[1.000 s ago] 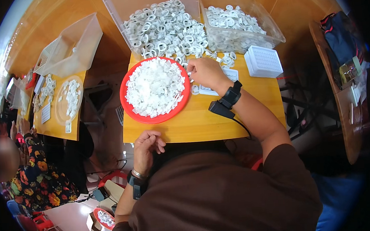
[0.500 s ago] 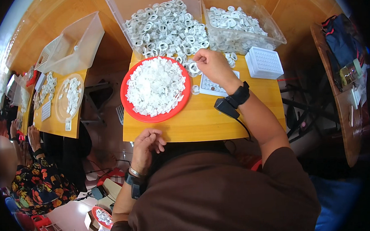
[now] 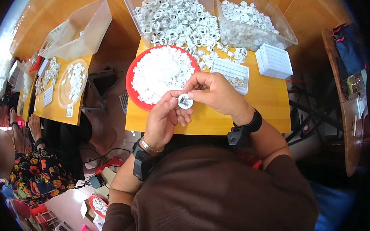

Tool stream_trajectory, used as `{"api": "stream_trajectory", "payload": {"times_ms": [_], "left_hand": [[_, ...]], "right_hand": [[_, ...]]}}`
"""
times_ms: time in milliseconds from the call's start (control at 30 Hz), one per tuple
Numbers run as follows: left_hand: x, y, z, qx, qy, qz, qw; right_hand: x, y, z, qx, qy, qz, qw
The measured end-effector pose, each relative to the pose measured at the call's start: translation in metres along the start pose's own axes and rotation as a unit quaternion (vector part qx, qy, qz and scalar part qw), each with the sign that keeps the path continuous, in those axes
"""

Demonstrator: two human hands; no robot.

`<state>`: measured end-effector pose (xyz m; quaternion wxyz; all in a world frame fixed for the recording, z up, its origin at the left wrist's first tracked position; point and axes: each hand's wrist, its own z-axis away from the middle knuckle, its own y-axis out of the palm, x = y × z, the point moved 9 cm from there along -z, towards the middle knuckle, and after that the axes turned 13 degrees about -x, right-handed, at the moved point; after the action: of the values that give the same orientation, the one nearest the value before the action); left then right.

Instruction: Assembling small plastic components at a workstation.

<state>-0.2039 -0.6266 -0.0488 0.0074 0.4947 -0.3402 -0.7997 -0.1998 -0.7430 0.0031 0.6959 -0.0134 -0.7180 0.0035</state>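
A round white plastic part [image 3: 185,101] with a dark, metallic-looking middle is held above the table, just in front of the red plate. My left hand [image 3: 164,119] pinches it from the left, its fingers curled beneath. From the other side, the thumb and forefinger of my right hand [image 3: 217,94] close on its edge. White small plastic pieces [image 3: 161,72] are heaped on the red plate [image 3: 131,87] beside my left hand. Beyond my right hand lies a white compartment tray [image 3: 225,66] with small round silvery discs [image 3: 238,82] in it.
Two clear plastic bins [image 3: 288,35] at the back hold many round white parts [image 3: 175,18]; some parts [image 3: 207,57] have spilled in front. Stacked white trays [image 3: 275,61] stand at right. Leftward, another person [image 3: 38,173] sits by a second table [image 3: 64,112].
My right hand has come back from the loose parts to meet my left hand. My left hand has risen from the table's front edge, and both now hold a round white part.
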Motion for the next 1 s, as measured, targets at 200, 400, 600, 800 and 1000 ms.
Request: {"api": "stream_trajectory", "payload": {"times_ms": [200,400,600,800,1000], "left_hand": [[0.009,-0.006,0.005,0.005,-0.019,0.07,0.997],[0.013,-0.007,0.006,0.012,-0.016,0.104,0.994],[0.009,-0.02,0.009,-0.019,0.017,0.122,0.992],[0.006,-0.029,0.011,-0.059,0.021,0.132,0.989],[0.012,-0.023,0.008,-0.032,0.007,0.121,0.992]], "right_hand": [[-0.012,0.013,0.002,0.041,0.035,-0.048,0.997],[-0.015,0.013,0.004,0.035,0.02,-0.024,0.999],[-0.019,-0.033,0.015,-0.078,-0.041,0.078,0.993],[-0.011,-0.146,0.037,-0.304,-0.093,0.309,0.896],[-0.017,-0.154,0.032,-0.267,-0.081,0.404,0.871]]}}
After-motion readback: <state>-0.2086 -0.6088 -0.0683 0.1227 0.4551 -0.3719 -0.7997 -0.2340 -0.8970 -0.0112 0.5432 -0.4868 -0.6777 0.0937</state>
